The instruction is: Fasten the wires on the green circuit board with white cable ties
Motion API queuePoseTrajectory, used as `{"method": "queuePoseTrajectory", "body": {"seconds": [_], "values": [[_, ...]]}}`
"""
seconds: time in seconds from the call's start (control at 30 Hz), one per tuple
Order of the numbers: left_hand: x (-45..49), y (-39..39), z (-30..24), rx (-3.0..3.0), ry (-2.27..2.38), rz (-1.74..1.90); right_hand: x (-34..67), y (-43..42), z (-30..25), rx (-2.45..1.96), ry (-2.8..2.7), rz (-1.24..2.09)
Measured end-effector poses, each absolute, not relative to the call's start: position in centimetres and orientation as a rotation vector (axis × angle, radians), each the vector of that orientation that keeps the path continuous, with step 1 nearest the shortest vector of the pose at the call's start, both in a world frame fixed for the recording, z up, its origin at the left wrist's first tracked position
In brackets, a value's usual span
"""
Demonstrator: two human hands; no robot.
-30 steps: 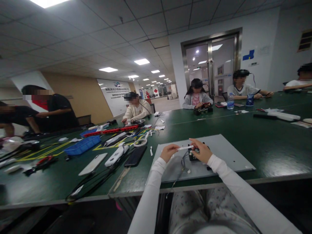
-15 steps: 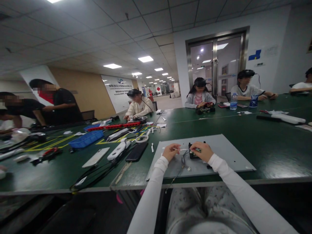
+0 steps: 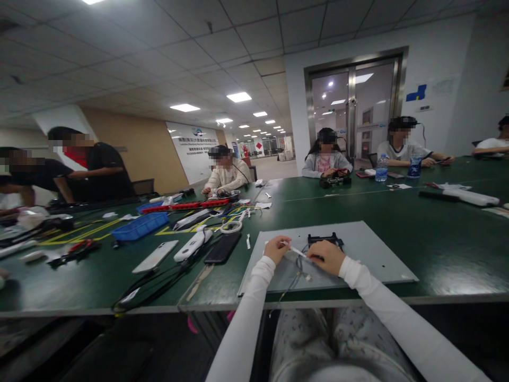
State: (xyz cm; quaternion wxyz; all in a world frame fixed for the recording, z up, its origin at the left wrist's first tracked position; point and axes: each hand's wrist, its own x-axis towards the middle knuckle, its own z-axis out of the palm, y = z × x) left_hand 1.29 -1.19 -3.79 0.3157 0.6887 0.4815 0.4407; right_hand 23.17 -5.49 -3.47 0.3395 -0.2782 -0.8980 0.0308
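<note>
Clock read from the middle of the strip (image 3: 297,251), 12 pointing away from me.

Strip: white, narrow, nearly straight, spanning the gap between my hands above the left half of the grey board (image 3: 369,262). Left hand (image 3: 277,248) at 10 o'clock, thumb and fingertips pinching that end. Right hand (image 3: 328,257) at 4 o'clock, fingers curled in on the other end; exact finger placement there hidden by the knuckles. Neither hand appears to hold anything else.

Black unit (image 3: 326,237) on the board at 2 o'clock, partly behind my right hand; cannot tell whether hand and unit touch. Grey cables (image 3: 297,270) lie loose at 6 o'clock, a small white connector (image 3: 308,277) at 5. Off the board at 9 o'clock: black phone (image 3: 224,248), then power bank (image 3: 193,245). A short white scrap (image 3: 248,242) on the table (image 3: 445,239) at 9 to 10.

Handling, my estimate: strip very light, thin, pliable, likely to fold or twist if pushed, and tearable under a hard pull. Stickiness not visible. Best hold: fingertip pinch at each end, light even tension, middle untouched. Cables probably soft, snag-prone; grip at the connector body.
</note>
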Motion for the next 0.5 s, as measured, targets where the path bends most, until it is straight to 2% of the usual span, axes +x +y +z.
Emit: {"method": "queuePoseTrajectory", "body": {"seconds": [0.5], "values": [[1.28, -1.12, -4.09, 2.133, 1.441, 1.123, 22.9, -5.61, -3.58, -0.721, -2.433, 0.002]]}}
